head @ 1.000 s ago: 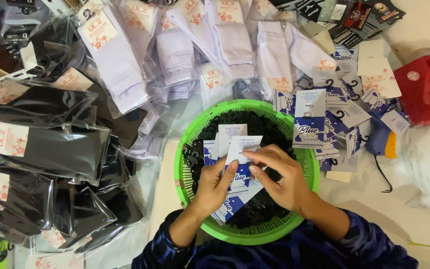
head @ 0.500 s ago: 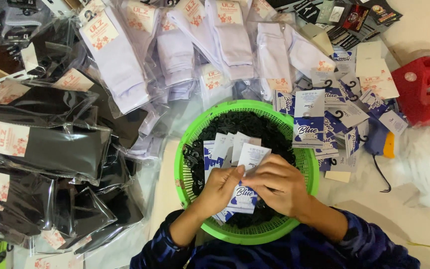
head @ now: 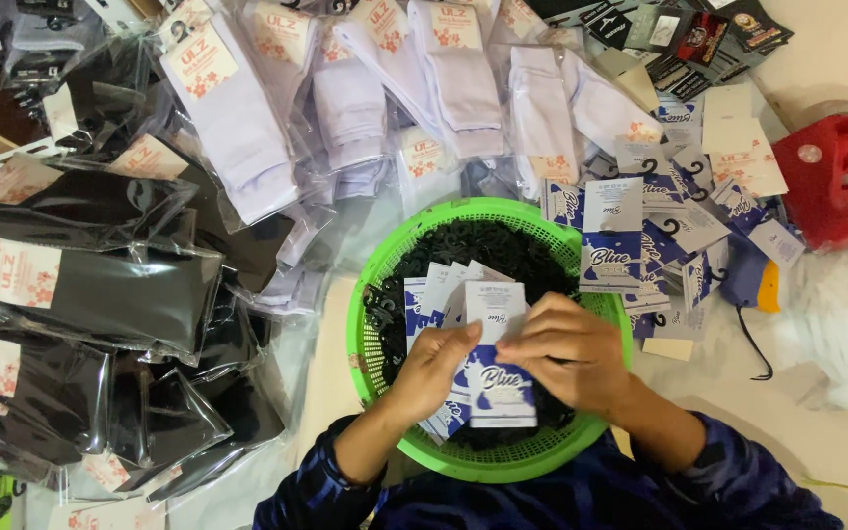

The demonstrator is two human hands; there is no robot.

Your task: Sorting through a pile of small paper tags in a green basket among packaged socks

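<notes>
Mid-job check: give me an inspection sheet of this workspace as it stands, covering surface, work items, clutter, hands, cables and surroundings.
Surface: pale floor, mostly covered.
Work items: fanned stack of blue and white header cards held over a green basket full of small black hooks.
Clutter: bagged white socks at top, bagged black socks at left, loose header cards at right, red tape dispenser, blue and yellow tagging tool.
Hands: left hand grips the stack; right hand pinches the front card.
Cables: nothing seen.
Surroundings: person's dark blue patterned sleeves at bottom; clear plastic sheeting at right.
</notes>
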